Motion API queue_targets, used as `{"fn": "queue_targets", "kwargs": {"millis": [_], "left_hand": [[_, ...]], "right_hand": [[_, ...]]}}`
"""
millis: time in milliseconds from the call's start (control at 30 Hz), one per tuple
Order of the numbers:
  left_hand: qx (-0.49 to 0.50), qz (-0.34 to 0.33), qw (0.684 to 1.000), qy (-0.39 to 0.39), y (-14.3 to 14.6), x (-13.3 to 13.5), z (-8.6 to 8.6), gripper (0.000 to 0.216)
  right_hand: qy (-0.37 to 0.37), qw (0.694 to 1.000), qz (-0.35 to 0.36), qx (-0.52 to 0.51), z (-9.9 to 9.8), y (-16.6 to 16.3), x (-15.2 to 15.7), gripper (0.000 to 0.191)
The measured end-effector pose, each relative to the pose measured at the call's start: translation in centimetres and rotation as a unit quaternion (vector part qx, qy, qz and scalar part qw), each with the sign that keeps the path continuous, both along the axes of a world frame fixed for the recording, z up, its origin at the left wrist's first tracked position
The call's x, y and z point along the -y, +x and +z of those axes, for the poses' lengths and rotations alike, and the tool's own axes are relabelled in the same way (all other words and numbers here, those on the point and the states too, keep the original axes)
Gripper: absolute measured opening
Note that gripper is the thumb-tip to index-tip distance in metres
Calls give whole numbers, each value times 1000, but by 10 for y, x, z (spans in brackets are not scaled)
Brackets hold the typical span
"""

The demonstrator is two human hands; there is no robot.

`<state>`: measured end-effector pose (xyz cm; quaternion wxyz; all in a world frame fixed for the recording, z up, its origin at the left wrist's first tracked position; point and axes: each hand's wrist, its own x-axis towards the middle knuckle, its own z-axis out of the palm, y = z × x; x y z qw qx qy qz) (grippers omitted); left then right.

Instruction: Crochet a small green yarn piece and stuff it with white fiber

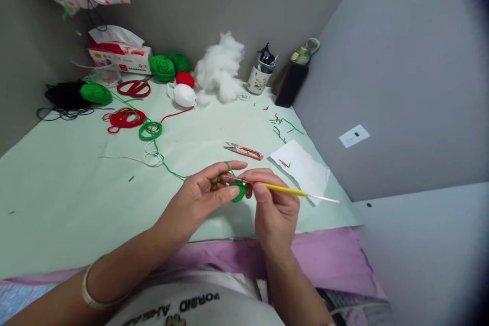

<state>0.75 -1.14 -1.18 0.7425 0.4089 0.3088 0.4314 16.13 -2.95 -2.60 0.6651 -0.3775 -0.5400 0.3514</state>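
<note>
Between thumb and fingers, my left hand [206, 188] pinches a small round piece of green crochet work [239, 192]. Green yarn [170, 169] runs from the table to this hand and loops over its raised index finger. My right hand [275, 209] grips a crochet hook [284, 189] with a yellow handle and metal ends. The hook's tip lies at the top edge of the green piece, beside my left fingers. Whether it passes through a stitch I cannot tell. Just beyond the hands, orange-handled thread snips [244, 151] lie on the table.
Along the back wall stand a tissue pack [120, 56], green yarn balls [163, 68], white stuffing [221, 69], a cup of tools [260, 76] and a dark bottle [292, 81]. Red scissors [133, 88] and red yarn [124, 118] lie left. White paper [303, 168] and yarn scraps [282, 122] lie right.
</note>
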Motion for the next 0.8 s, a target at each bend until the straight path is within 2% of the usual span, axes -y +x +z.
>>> {"fn": "queue_targets", "kwargs": {"millis": [133, 233, 367, 500, 567, 667, 733, 800], "left_hand": [[-50, 16, 998, 28, -5, -1, -2, 31], [-88, 34, 994, 49, -8, -2, -1, 33], [-140, 52, 986, 73, -8, -1, 0, 32], [-192, 81, 972, 103, -6, 1, 3, 32], [-216, 106, 963, 121, -4, 2, 5, 32], [-238, 133, 952, 139, -1, 4, 8, 32], [-236, 133, 954, 131, 1, 5, 9, 35], [-204, 112, 968, 97, 2, 6, 8, 42]], "right_hand": [[-63, 993, 39, -90, 0, 4, -2, 16], [-75, 991, 52, -102, 2, 7, -3, 19], [-48, 998, 30, -35, 4, 8, 1, 20], [36, 993, -14, 108, 7, 9, 8, 20], [104, 972, -30, 207, 8, 10, 11, 23], [193, 915, -64, 347, 3, 9, 14, 28], [214, 885, -99, 401, -4, 7, 15, 34], [214, 871, -134, 422, -11, 6, 14, 40]]}}
